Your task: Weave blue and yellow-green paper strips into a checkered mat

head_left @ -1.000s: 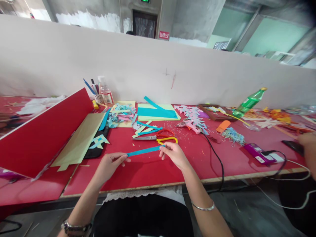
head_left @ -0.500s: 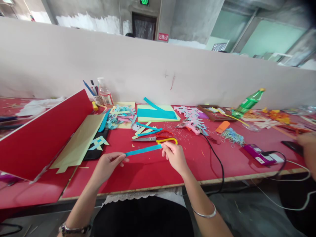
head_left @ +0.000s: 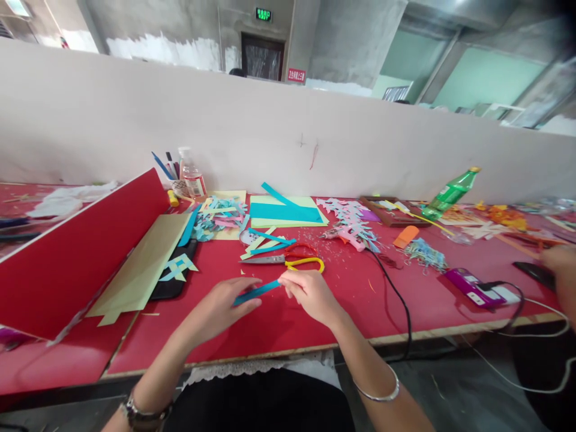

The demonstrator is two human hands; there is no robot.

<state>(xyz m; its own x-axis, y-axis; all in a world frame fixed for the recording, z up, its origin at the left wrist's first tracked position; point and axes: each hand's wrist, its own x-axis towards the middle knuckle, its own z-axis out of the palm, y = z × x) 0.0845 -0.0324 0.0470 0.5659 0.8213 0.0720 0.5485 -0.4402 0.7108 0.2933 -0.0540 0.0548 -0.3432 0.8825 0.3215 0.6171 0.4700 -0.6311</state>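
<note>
A narrow blue paper strip (head_left: 258,292) slants above the red tabletop in front of me. Its right end is pinched between the thumb and fingers of my right hand (head_left: 311,295). My left hand (head_left: 220,309) surrounds the other end, thumb and fingers apart, with the strip passing through the gap; whether it touches the palm is hidden. Just beyond my hands lie scissors (head_left: 265,260) with red and yellow handles. Loose blue and pale yellow strips (head_left: 270,240) are behind them. A small woven piece of blue and yellow paper (head_left: 179,267) lies to the left.
A red board (head_left: 90,252) stands at the left beside a pale yellow sheet (head_left: 139,270). Cut paper scraps (head_left: 220,215), blue sheets (head_left: 283,210) and a pink glue gun (head_left: 351,239) lie farther back. Rightward are a green bottle (head_left: 452,193), a purple power strip (head_left: 472,288) and another person's hand (head_left: 560,264).
My left hand has let go of its pinch, spread its fingers and moved rightward along the strip. My right hand has shifted slightly left and down, still pinching its end.
</note>
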